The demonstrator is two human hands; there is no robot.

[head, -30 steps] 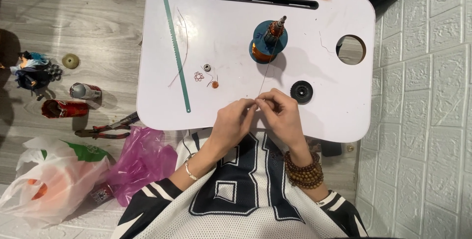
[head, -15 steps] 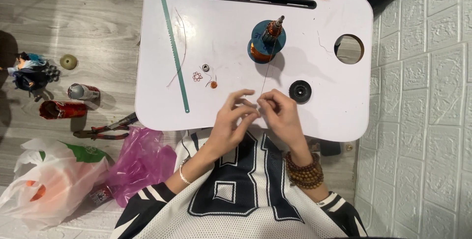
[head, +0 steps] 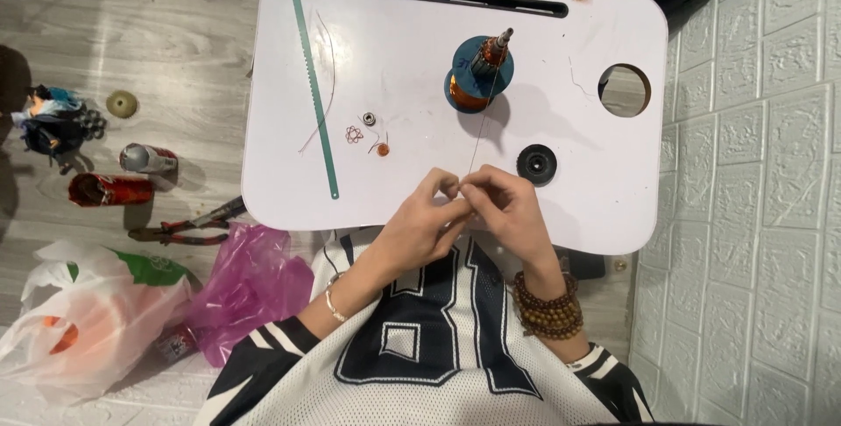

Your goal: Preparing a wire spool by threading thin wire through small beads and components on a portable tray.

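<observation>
Running taut from the copper-wound spool (head: 477, 75) at upper centre down to the lower centre of the white lap table (head: 403, 67), the thin wire (head: 477, 141) now meets fingertips drawn closer together than 1 second ago, so the work reads as pinching and twisting. The left hand (head: 420, 220) and right hand (head: 508, 207) touch, both nearly closed, fingertips nipping the wire's end.

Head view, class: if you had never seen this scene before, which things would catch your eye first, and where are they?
First, the left hand and right hand meeting at the near edge of the white lap table, fingers pinching a thin wire. That wire runs up to a copper wire spool standing upright at the table's middle. On the floor to the left lie a pink plastic bag and pliers.
</observation>
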